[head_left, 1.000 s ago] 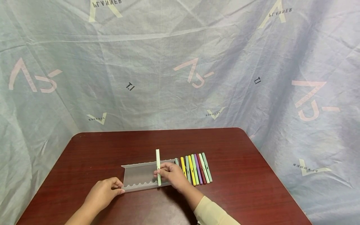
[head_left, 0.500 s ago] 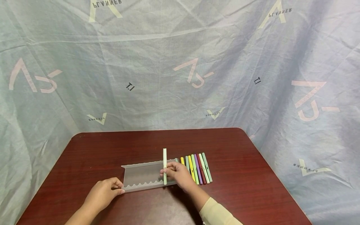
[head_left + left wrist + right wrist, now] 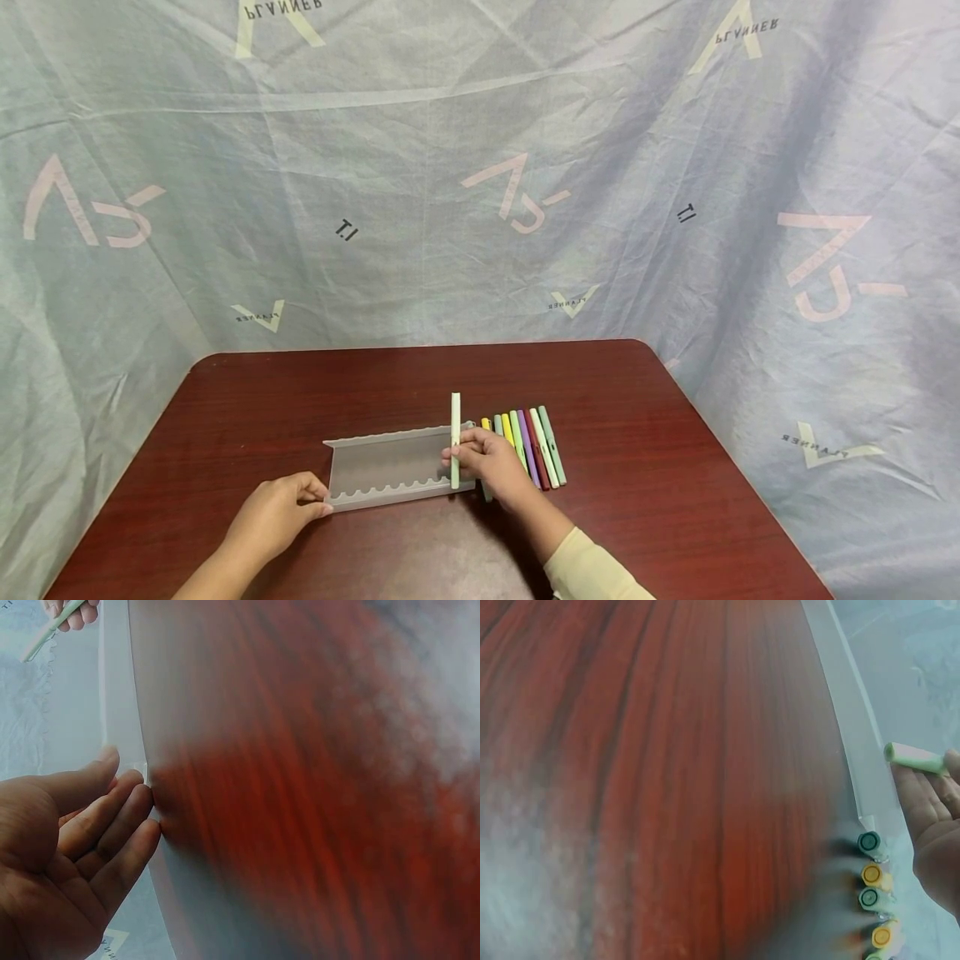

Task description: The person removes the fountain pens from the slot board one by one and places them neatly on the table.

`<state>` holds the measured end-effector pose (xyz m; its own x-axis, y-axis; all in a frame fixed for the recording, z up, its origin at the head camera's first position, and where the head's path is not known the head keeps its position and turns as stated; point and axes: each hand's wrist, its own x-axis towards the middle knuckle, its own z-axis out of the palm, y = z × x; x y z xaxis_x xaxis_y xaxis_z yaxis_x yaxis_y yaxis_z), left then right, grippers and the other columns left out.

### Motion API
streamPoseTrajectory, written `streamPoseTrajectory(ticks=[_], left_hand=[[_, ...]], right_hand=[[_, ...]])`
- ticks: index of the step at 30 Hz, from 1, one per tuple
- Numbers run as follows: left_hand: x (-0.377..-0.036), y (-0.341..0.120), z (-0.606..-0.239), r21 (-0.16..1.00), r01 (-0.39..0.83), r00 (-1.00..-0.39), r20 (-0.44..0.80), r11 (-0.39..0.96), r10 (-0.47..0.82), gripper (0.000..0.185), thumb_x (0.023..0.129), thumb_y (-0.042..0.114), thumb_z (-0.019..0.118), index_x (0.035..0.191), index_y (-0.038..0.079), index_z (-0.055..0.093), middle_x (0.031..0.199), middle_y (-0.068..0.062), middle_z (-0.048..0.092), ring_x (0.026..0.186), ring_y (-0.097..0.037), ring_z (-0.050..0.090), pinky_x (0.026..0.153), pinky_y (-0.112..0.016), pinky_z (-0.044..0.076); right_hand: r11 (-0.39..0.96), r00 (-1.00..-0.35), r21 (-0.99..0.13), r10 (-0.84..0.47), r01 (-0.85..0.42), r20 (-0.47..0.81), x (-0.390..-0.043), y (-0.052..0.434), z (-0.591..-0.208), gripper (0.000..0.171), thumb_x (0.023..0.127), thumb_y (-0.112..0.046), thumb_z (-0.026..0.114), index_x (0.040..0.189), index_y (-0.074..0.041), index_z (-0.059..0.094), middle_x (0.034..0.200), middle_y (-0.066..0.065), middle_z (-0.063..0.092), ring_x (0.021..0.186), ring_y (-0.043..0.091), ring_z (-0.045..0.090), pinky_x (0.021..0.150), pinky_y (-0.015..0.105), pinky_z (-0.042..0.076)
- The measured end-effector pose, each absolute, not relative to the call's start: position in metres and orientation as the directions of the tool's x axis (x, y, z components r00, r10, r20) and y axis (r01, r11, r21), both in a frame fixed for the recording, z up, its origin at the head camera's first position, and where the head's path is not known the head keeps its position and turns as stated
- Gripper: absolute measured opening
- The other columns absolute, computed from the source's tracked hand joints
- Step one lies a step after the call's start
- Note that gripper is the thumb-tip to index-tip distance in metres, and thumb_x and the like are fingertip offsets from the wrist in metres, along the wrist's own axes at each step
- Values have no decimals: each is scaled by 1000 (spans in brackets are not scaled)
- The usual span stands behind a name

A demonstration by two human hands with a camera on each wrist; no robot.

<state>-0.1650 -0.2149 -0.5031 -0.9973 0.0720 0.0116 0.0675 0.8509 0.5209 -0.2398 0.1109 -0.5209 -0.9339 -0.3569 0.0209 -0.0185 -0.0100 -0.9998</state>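
Note:
A shallow see-through plastic tray (image 3: pixel 382 467) with scalloped long edges lies on the table. At its near left corner my left hand (image 3: pixel 272 518) holds it between thumb and fingertips; that corner also shows by the left hand (image 3: pixel 75 847) in the left wrist view. Over the tray's right end, my right hand (image 3: pixel 501 471) pinches a pale green pen (image 3: pixel 455 417) whose length points away from me. In the right wrist view the pen (image 3: pixel 915 757) is above the tray, its round end facing the camera. Whether it touches the tray, I cannot tell.
Just right of the tray lies a row of several pens (image 3: pixel 535 442) in yellow, green, purple, dark red and white, partly hidden by my right hand. The dark red wooden table (image 3: pixel 360 383) ends at a grey printed cloth (image 3: pixel 420 275) behind and beside it.
My right hand has moved right along the tray with the pale green pen, stopping over its right end and covering more of the pens. My left hand and the tray have stayed put.

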Motion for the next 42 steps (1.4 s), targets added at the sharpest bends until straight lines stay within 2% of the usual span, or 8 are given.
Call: streamPoseTrajectory(ticks=[7,17,24,28,42], left_hand=[[-165,-215,-502,523,66,-997,4,850,75,15,79,29,80,86,27,68,82,15,71,82,-13,68,79,-44,54],[-166,-216,-501,528,59,-997,-9,847,75,14,79,29,80,87,27,68,82,15,71,82,-12,68,78,-44,54],[-164,-215,-503,531,76,-997,29,844,72,15,78,26,81,84,28,67,80,17,71,82,-11,69,79,-43,54],[-163,-215,-504,531,80,-997,45,844,67,16,77,25,82,82,29,67,79,17,71,82,-10,69,79,-40,53],[-164,-215,-505,522,87,-996,55,849,69,16,77,26,82,82,29,66,79,18,70,82,-9,68,78,-38,53]], right_hand=[[0,-931,-1000,-364,-20,18,-238,119,-518,34,97,-9,60,117,17,50,110,32,67,103,42,67,84,40,59],[-18,-937,-1000,-348,-11,17,-239,128,-518,31,97,-6,60,115,16,50,111,35,65,105,45,66,86,42,58],[14,-939,-1000,-343,-10,4,-241,139,-517,33,97,-10,62,117,13,49,112,33,66,104,44,67,84,41,59],[34,-946,-999,-323,-15,4,-242,148,-515,28,96,-10,62,113,10,50,110,33,66,103,44,67,82,41,59],[85,-959,-996,-284,-12,-13,-241,178,-512,30,98,-15,60,114,10,52,112,31,67,103,43,67,81,39,59]])
